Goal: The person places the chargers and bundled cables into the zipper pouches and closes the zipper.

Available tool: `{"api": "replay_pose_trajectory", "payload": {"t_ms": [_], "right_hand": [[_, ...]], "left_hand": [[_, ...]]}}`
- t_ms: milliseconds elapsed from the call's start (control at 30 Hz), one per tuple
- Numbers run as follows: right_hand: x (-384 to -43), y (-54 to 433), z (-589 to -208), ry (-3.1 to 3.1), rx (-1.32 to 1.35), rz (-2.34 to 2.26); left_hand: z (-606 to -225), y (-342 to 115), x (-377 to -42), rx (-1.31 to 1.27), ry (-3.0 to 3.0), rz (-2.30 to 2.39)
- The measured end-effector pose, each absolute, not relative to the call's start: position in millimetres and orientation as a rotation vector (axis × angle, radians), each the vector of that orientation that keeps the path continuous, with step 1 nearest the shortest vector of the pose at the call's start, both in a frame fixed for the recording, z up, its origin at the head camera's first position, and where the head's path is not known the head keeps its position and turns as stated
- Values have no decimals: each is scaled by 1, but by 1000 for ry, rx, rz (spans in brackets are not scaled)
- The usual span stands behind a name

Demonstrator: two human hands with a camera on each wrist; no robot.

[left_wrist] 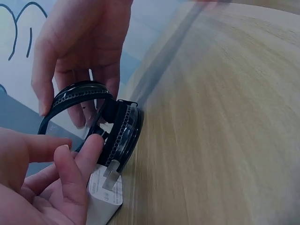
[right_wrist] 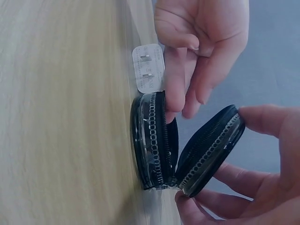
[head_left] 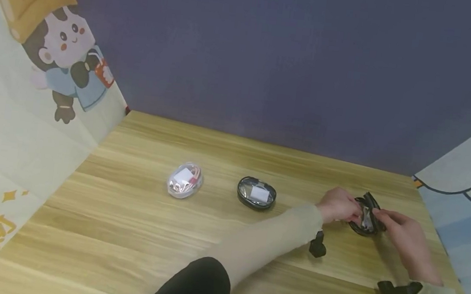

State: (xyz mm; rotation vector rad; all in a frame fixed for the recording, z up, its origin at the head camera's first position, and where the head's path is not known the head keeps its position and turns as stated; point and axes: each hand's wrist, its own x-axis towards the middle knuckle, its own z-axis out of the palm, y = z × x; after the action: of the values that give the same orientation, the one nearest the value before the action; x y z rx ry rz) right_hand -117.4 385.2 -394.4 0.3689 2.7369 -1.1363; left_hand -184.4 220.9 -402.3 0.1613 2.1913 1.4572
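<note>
A small oval zip case (head_left: 365, 230) with black trim and clear panels stands unzipped, its two halves spread apart, at the table's right. My right hand (right_wrist: 269, 161) grips one half by its edge, thumb on one side and fingers on the other. My left hand (right_wrist: 206, 33) reaches in from the other side, its extended fingers dipping into the opening between the halves. Beside the case, close under the left hand, lies a white charger plug (left_wrist: 104, 192) with its two prongs showing. In the left wrist view the left hand (left_wrist: 51, 183) covers part of the plug.
To the left on the wooden table (head_left: 123, 231) lie a closed black-trimmed case (head_left: 256, 194) with a white plug inside and a white-trimmed case (head_left: 185, 180) holding a plug and a pinkish cable. A dark panel (head_left: 270, 64) stands along the back edge, with printed panels at both sides.
</note>
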Motion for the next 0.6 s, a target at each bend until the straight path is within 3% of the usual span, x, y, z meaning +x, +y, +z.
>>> {"api": "replay_pose_trajectory", "payload": {"t_ms": [267,600], "right_hand": [[-116,387,-395,2719,364,-1152],[-115,386,-396,2738,372,-1141]], "left_hand": [[-399,208,-186,134,1961,1641],[-402,187,-192,314,2093,1662]]}}
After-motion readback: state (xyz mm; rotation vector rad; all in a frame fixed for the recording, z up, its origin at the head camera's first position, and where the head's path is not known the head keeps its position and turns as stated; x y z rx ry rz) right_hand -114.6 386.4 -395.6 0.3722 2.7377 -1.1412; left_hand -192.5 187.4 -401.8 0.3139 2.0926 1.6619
